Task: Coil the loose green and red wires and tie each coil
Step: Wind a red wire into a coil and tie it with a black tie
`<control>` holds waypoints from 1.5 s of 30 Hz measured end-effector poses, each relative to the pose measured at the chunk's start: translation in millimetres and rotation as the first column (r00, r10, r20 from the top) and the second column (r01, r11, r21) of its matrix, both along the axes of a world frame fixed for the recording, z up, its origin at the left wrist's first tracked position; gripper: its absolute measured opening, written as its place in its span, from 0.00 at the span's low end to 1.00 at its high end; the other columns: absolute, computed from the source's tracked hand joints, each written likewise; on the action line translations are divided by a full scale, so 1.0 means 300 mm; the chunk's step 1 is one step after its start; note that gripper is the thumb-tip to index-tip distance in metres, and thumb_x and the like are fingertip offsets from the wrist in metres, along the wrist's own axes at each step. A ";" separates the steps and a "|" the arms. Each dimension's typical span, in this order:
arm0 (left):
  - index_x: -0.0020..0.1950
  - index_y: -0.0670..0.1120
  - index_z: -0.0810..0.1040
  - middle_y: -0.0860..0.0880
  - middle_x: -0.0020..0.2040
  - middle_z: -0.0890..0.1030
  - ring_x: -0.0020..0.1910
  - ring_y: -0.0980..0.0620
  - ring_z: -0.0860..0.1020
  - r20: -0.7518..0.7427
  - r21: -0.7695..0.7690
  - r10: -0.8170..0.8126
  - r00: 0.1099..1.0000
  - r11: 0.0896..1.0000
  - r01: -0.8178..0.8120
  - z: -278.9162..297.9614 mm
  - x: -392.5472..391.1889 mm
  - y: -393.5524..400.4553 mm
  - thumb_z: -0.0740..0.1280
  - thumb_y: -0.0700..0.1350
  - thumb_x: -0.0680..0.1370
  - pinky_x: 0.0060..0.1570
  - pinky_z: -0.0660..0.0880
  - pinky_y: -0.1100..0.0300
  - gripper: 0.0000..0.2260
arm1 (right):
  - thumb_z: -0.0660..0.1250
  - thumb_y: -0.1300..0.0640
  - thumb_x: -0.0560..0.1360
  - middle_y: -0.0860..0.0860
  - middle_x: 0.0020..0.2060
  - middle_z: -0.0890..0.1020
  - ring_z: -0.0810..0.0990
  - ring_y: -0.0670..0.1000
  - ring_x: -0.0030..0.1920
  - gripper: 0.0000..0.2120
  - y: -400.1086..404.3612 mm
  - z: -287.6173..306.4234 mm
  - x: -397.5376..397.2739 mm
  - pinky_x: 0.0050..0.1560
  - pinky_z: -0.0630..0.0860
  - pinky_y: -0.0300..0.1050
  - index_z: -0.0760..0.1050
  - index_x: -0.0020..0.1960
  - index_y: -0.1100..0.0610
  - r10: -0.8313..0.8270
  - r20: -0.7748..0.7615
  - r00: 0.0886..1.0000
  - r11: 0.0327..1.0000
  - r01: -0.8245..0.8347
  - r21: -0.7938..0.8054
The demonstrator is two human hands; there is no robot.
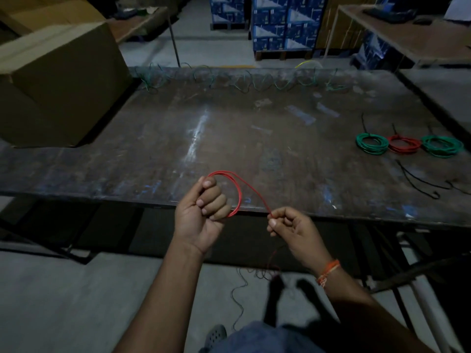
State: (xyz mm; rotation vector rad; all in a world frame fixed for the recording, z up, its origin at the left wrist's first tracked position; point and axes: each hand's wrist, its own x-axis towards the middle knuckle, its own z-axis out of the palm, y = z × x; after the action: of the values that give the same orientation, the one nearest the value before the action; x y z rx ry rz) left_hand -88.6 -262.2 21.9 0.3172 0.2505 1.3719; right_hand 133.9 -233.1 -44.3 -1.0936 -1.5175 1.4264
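A loose red wire (238, 189) forms a small loop above the near edge of the table. My left hand (204, 212) grips the loop with curled fingers. My right hand (293, 225) pinches the same wire just right of the loop; the rest of the wire drops to a tangle on the floor (267, 272). Three tied coils lie on the table at the right: a green coil (371, 143), a red coil (404, 143) and another green coil (442, 146). Loose green wire (242, 81) straggles along the far edge.
The worn dark table (178, 138) fills the middle. A large cardboard box (58, 85) sits on its left end. Black ties (418, 180) lie near the coils at the right. Blue stacked cartons (280, 24) stand behind. My feet and a dark thin wire are on the floor below.
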 end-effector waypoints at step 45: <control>0.40 0.48 0.72 0.57 0.24 0.64 0.22 0.61 0.56 -0.281 0.089 0.178 0.943 0.983 -0.159 0.096 0.173 -0.126 0.57 0.48 0.81 0.23 0.51 0.65 0.12 | 0.65 0.55 0.82 0.49 0.36 0.86 0.82 0.47 0.36 0.10 0.101 0.156 0.130 0.45 0.78 0.48 0.81 0.45 0.56 0.177 0.643 0.745 0.967 -0.253 0.028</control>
State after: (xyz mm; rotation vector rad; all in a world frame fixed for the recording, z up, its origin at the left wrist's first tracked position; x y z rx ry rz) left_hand -36.6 -300.1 50.7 0.5626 0.4848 1.5032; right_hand 173.0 -202.7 2.6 -1.4599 -2.2426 1.1345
